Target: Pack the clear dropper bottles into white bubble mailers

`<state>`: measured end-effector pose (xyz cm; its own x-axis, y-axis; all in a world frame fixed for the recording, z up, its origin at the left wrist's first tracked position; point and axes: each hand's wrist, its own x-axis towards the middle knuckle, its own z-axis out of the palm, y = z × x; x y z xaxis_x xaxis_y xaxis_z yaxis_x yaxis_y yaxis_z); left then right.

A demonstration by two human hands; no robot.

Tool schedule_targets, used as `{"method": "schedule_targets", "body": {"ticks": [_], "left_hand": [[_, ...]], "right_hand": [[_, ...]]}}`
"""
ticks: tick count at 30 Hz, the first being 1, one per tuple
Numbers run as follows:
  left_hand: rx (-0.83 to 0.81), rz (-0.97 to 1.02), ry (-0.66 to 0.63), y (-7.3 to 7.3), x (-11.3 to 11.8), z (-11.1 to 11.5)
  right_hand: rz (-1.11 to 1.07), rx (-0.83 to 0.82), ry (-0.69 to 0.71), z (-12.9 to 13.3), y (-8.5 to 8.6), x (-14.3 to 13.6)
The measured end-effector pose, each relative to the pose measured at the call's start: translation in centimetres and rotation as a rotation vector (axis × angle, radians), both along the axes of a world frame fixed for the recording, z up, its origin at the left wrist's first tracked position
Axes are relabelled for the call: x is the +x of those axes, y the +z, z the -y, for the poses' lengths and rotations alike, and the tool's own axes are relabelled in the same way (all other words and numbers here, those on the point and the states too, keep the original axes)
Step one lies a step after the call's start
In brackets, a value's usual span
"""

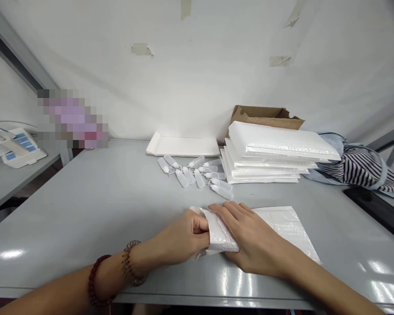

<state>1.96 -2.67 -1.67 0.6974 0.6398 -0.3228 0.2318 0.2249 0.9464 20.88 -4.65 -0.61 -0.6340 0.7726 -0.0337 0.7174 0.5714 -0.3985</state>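
Note:
A white padded envelope (pixel 292 227) lies on the grey table near its front edge, its left end raised between my hands. My left hand (pixel 187 238) has its fingers curled at the envelope's open left end, the fingertips partly hidden at the opening. My right hand (pixel 249 236) grips the envelope from the right, fingers over the top and thumb at the lower side. Behind my hands, several small translucent squeeze bottles (pixel 182 178) lie in a loose cluster.
A stack of white padded envelopes (pixel 265 162) stands at the back right before a cardboard box (pixel 269 114). One flat white envelope (pixel 185 146) lies by the wall. Striped cloth (pixel 364 168) and a black phone (pixel 377 210) are at the right.

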Motion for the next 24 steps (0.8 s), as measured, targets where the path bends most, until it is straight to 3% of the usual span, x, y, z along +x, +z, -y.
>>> {"method": "schedule_targets", "body": {"ticks": [3,6,11,14,16,21,24], "left_hand": [[-0.028,0.02,-0.063,0.5,-0.8,-1.0],[0.032,0.033,0.001,0.6,-1.8,-2.5],[0.69,-0.134,0.188,-0.7,-2.2,-4.4],[0.92,-0.162,0.23,-1.8,-1.3,-4.8],[1.027,-0.16,0.199,-2.4,-0.6,-5.0],[1.415,-0.308,-0.026,-3.1,-0.1,-5.1],[1.492,-0.346,-0.043,-3.4,-0.1,-5.1]], "right_hand": [[0.015,-0.023,-0.016,0.0,0.3,0.4],[0.09,-0.049,-0.064,-0.2,0.8,1.3],[0.208,-0.09,-0.114,-0.9,1.4,3.8],[0.233,-0.107,-0.131,-1.2,1.5,4.9],[0.233,-0.123,-0.125,-1.2,1.5,5.2],[0.239,-0.13,-0.116,-1.2,1.8,5.0],[0.242,-0.152,-0.114,-1.3,1.8,4.9]]}}
